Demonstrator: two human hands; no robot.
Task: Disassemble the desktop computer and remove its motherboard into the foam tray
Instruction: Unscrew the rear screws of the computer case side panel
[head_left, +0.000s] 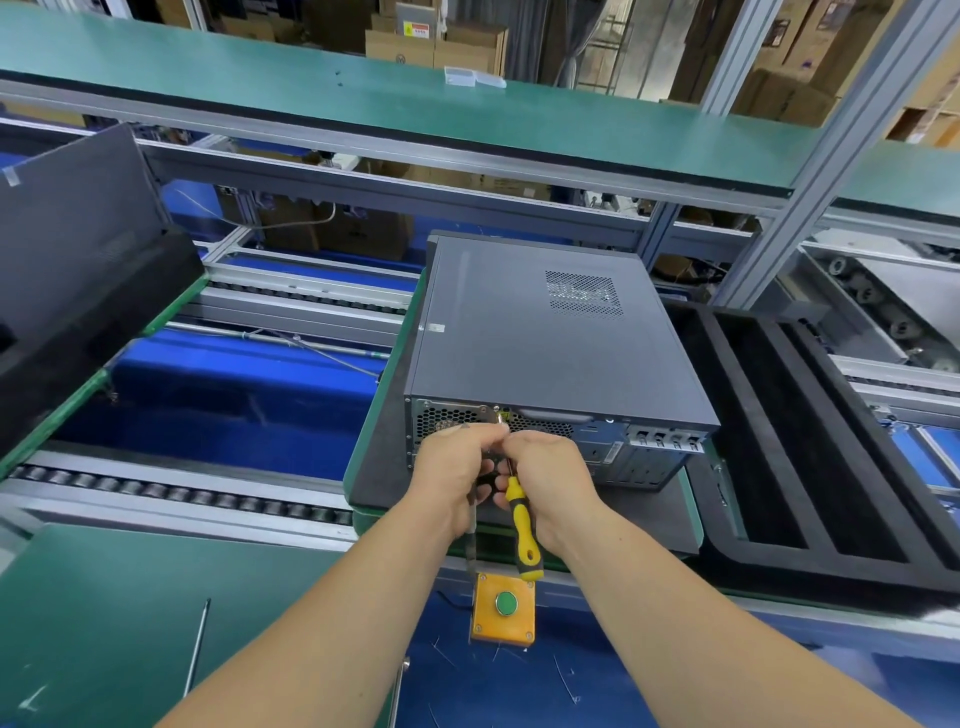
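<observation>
A grey desktop computer case (545, 338) lies flat on a dark mat, its rear panel facing me, cover closed. Both my hands meet at the top edge of the rear panel. My right hand (545, 475) grips a yellow-and-black screwdriver (523, 530), its handle hanging down below the hand and its shaft running up between the two hands. My left hand (452, 470) curls its fingers against the same spot; a dark strap or tool hangs beneath it, and what it pinches is hidden. The black foam tray (810, 441) with long slots lies right of the case.
A yellow box with a green button (503, 608) sits below my hands. Thin metal rods (197, 647) lie on the green mat at lower left. Black foam pieces (78, 291) stand at the left. Roller conveyors and a blue belt run across; a green shelf is overhead.
</observation>
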